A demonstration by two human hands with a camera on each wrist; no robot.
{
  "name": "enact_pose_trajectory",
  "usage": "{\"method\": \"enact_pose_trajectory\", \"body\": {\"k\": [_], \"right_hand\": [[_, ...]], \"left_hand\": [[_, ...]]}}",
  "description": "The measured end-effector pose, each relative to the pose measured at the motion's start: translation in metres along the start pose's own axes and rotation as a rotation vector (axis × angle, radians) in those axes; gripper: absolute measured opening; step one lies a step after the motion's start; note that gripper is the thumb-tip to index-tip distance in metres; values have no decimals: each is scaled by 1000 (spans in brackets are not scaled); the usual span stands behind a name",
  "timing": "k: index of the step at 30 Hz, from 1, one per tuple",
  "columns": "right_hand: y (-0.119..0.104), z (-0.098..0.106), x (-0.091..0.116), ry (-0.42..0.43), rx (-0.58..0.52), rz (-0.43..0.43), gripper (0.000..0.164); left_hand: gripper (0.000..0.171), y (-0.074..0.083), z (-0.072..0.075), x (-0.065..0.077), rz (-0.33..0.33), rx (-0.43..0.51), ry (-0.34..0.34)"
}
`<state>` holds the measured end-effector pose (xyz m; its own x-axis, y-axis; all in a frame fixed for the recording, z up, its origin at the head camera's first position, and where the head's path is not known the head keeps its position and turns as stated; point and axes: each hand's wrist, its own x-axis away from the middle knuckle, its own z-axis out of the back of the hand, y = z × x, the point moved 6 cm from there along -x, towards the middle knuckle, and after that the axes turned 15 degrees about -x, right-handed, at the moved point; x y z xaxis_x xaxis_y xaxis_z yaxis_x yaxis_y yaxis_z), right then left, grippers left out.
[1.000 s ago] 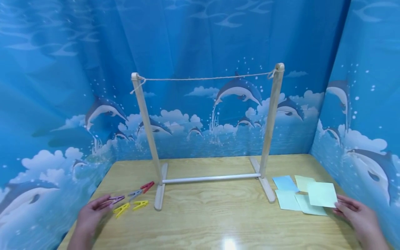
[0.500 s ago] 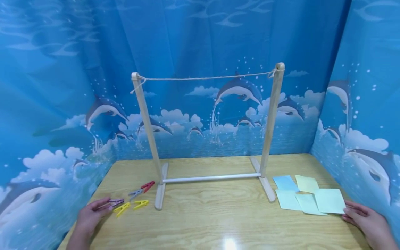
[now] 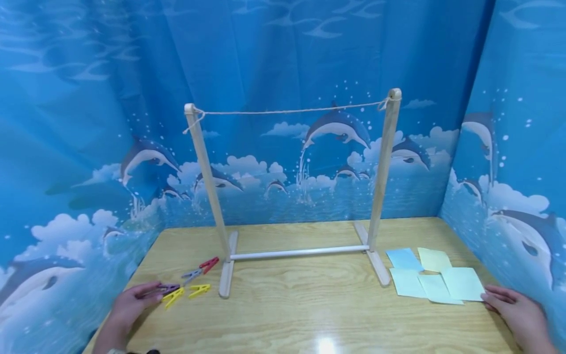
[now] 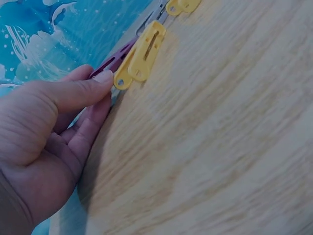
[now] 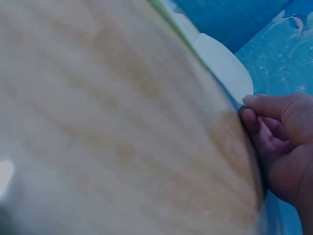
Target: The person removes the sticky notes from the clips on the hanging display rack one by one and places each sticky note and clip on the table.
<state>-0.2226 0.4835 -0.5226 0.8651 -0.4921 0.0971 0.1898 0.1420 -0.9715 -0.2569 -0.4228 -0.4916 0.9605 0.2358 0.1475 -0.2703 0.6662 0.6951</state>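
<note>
Now left hand point(image 3: 132, 306) pinches purple clothespin point(image 3: 164, 289); right fingertips point(image 5: 252, 100) touch paper point(image 3: 463, 284)

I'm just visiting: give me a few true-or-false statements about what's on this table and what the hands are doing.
1. A purple clothespin is pinched by the left hand. True.
2. Paper already hangs from the string. False: the string is bare.
3. The right hand touches the nearest paper square. True.
4. The clothespins lie right of the wooden frame. False: they lie to its left.
5. The paper squares are red. False: they are pale blue, green and yellow.
</note>
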Motion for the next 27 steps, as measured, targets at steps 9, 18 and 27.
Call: {"method": "enact_pose_trajectory", "body": {"k": [9,18,27], "right_hand": [[8,-2,1,91,177,-77,79],[9,-7,6,88,207,-79,82],[6,-3,5,119,254,-40,78]], "left_hand": [[70,-3,0,-3,38,-16,-37],[67,-11,-2,-4,94,-28,12],[61,-6,-7,-4,88,-53,111]]}}
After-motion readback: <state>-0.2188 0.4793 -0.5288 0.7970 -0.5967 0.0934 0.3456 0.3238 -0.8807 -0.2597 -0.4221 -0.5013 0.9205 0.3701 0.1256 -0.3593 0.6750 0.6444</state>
